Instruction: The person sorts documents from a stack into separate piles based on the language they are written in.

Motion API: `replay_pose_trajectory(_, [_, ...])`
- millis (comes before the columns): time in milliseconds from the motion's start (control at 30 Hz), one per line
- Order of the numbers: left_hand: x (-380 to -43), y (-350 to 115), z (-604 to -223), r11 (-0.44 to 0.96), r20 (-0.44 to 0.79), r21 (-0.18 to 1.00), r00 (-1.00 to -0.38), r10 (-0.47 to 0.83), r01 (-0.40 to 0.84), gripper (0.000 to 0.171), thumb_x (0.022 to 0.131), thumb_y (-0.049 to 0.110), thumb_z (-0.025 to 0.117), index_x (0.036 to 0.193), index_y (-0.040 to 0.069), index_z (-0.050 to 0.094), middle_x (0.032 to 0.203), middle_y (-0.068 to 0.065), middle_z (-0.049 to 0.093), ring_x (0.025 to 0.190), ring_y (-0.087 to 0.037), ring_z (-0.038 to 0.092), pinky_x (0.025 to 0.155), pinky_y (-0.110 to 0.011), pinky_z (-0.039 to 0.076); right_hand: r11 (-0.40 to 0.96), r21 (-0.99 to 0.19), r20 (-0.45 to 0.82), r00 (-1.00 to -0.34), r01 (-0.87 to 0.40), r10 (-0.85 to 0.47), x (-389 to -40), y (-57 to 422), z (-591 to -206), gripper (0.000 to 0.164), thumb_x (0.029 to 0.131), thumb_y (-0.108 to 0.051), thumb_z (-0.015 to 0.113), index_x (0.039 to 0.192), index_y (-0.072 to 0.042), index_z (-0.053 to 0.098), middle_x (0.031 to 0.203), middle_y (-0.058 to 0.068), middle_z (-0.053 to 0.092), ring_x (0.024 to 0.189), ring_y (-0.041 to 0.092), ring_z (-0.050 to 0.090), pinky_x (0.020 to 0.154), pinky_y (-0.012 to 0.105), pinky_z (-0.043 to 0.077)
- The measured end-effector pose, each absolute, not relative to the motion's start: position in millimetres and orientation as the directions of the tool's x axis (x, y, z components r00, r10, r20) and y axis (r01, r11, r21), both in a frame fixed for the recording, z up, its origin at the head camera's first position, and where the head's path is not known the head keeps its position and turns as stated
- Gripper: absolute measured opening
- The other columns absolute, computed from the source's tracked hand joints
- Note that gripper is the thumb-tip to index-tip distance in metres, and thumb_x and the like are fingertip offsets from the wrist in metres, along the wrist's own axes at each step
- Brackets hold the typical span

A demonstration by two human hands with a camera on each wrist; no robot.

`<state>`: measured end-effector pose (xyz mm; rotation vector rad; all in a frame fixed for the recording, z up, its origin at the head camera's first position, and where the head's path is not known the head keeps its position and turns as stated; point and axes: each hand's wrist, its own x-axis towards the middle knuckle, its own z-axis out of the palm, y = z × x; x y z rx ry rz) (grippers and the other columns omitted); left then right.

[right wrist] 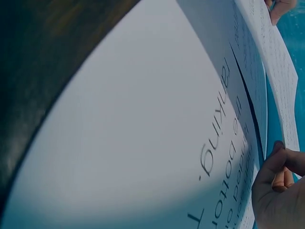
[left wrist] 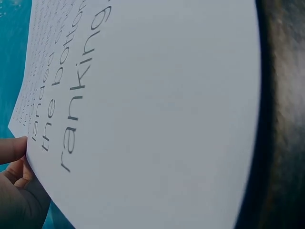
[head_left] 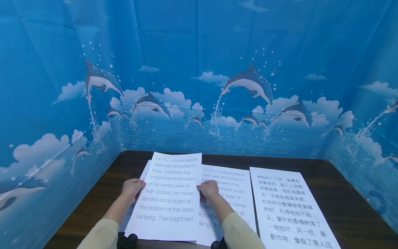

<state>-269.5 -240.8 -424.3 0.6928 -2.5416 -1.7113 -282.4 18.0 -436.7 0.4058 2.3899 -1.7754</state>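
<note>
Both hands hold up a sheet of paper (head_left: 168, 197) printed with large English text. My left hand (head_left: 133, 188) pinches its left edge, thumb on the printed side, as the left wrist view also shows. On the opposite edge, my right hand (head_left: 209, 189) pinches the sheet between thumb and curled fingers. Beneath the raised sheet lies another English-text sheet (head_left: 230, 193), partly covered by it and by the right forearm. A further sheet (head_left: 146, 169) peeks out behind the left edge, mostly hidden. In the right wrist view the held sheet (right wrist: 281, 81) stands apart from the paper below.
A sheet with Chinese text (head_left: 292, 211) lies flat at the right of the dark wooden table (head_left: 339, 193). A blue curtain (head_left: 180, 41) printed with dolphins and clouds surrounds the table's back and sides.
</note>
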Motion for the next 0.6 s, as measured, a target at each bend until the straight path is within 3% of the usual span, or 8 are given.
replay_pose_trajectory(300, [-270.6, -248.9, -427.6, 0.305, -0.224, 0.886, -0.898, -0.378, -0.35, 0.033, 0.087, 0.013, 0.049, 0.113, -0.007, 0.045, 0.104, -0.023, 0.046, 0.095, -0.036, 0.045, 0.081, -0.048, 0.037, 0.355, -0.899, -0.22, -0.965, 0.256, 0.139, -280.1, 7.2, -434.5, 0.009, 0.076, -0.011, 0.059, 0.078, -0.003, 0.057, 0.069, 0.007, 0.051, 0.055, 0.014, 0.051, 0.044, 0.02, 0.039])
replay_pose_trajectory(600, [-274.3, -254.4, -431.4, 0.307, -0.231, 0.877, -0.884, -0.406, -0.37, 0.03, 0.087, 0.013, 0.048, 0.111, -0.006, 0.047, 0.103, -0.023, 0.047, 0.093, -0.034, 0.046, 0.076, -0.045, 0.039, 0.381, -0.886, -0.225, -0.963, 0.265, 0.146, -277.0, 0.2, -433.5, 0.011, 0.077, -0.013, 0.06, 0.08, -0.004, 0.057, 0.068, 0.006, 0.05, 0.055, 0.014, 0.051, 0.044, 0.019, 0.039])
